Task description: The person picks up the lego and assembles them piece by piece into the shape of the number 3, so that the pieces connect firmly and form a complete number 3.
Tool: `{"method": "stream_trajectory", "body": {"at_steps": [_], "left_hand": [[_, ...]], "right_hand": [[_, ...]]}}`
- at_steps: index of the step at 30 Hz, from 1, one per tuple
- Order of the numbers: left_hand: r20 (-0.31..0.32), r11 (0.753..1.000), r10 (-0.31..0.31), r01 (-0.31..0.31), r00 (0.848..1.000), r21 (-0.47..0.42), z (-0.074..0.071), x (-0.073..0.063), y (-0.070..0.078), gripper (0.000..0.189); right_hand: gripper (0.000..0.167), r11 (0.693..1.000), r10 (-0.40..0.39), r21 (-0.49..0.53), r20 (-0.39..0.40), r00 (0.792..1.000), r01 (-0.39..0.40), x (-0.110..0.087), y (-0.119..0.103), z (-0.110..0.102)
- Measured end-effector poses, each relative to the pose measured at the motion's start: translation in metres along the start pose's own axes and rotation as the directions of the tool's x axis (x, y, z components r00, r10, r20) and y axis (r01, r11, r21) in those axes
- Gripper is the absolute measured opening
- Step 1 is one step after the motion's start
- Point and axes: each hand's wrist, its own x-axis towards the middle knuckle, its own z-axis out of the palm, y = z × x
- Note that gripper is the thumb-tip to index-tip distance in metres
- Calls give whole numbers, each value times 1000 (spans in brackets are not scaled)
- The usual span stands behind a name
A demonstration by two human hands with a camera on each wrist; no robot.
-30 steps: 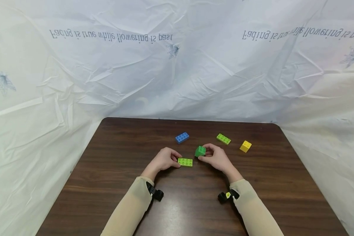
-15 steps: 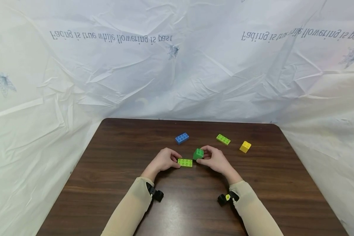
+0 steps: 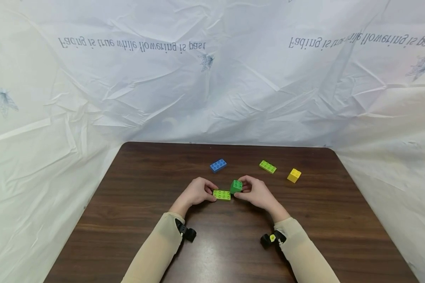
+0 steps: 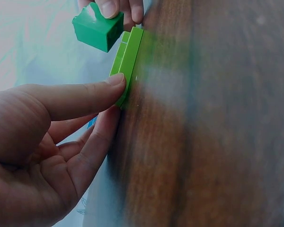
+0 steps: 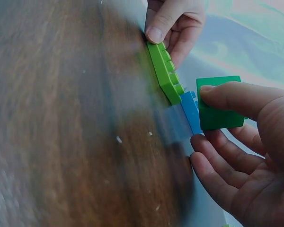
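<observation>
My left hand (image 3: 197,191) pinches the left end of a flat lime-green toy brick (image 3: 222,195), which lies on the table with its studs up. Thumb and fingers sit on opposite sides of it in the left wrist view. A taller green toy brick (image 3: 236,186) is pinched by my right hand (image 3: 256,192), just off the lime brick's right end. In the right wrist view the green brick (image 5: 221,103) is held above the tabletop, apart from the lime brick (image 5: 164,73). My right thumb covers part of its side.
Farther back on the dark wooden table (image 3: 156,169) lie a flat blue brick (image 3: 218,165) and a second flat lime brick (image 3: 267,166). A yellow brick (image 3: 294,175) stands to their right. A white printed sheet (image 3: 205,98) hangs behind the table.
My right hand has moved slightly left and nearer to me with the green brick, closing in on the lime brick's right end. The left hand and the lime brick have stayed put.
</observation>
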Motion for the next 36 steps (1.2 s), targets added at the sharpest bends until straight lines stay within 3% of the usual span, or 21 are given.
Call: {"method": "stream_trajectory", "body": {"at_steps": [36], "left_hand": [[-4, 1000, -5, 5, 1000, 6, 1, 1, 0, 31]], "right_hand": [[38, 995, -80, -58, 42, 996, 83, 0, -14, 18]]}}
